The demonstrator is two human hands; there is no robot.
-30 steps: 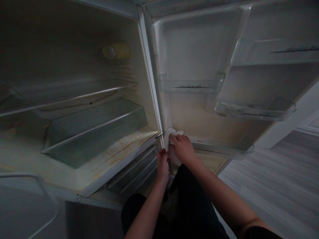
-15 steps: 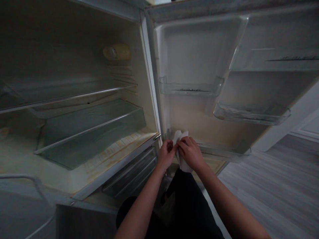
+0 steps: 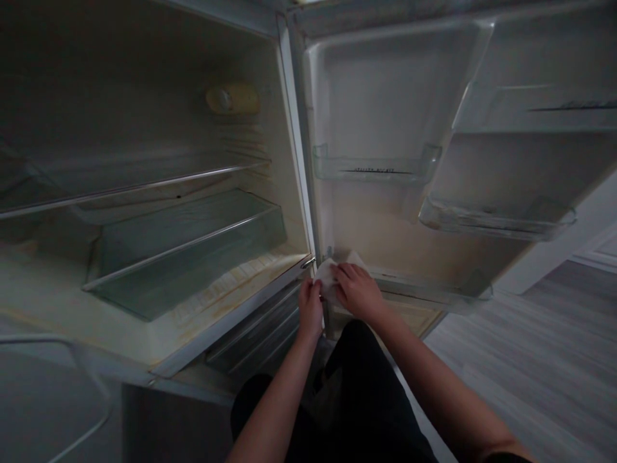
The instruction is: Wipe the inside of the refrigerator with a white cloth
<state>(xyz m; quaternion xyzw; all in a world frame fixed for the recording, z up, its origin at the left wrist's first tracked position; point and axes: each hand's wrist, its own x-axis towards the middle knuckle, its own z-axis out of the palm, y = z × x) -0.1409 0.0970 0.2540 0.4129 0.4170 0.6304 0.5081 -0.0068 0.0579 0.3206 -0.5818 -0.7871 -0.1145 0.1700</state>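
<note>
A crumpled white tissue [image 3: 326, 280] is between my two hands, low by the hinge side of the open fridge door [image 3: 376, 225]. My right hand [image 3: 355, 289] is closed on it from above, fingers bent over the tissue. The fingers of my left hand [image 3: 310, 303] pinch its left edge, just below the metal hinge [image 3: 308, 262]. Right behind my hands runs the lowest clear door shelf [image 3: 424, 290]. Part of the tissue is hidden under my right fingers.
On the left, the fridge holds a glass shelf [image 3: 144, 186], a tilted glass drawer cover [image 3: 193, 257] and a yellow lamp cover [image 3: 234, 99]. Brownish stains mark its floor [image 3: 212, 315]. More clear shelves [image 3: 496, 222] hang on the door. Grey wood flooring [image 3: 544, 360] lies right.
The tissue has been bunched and drawn left and up toward the hinge. My left hand has moved slightly left and down, and my right hand has shifted left with it.
</note>
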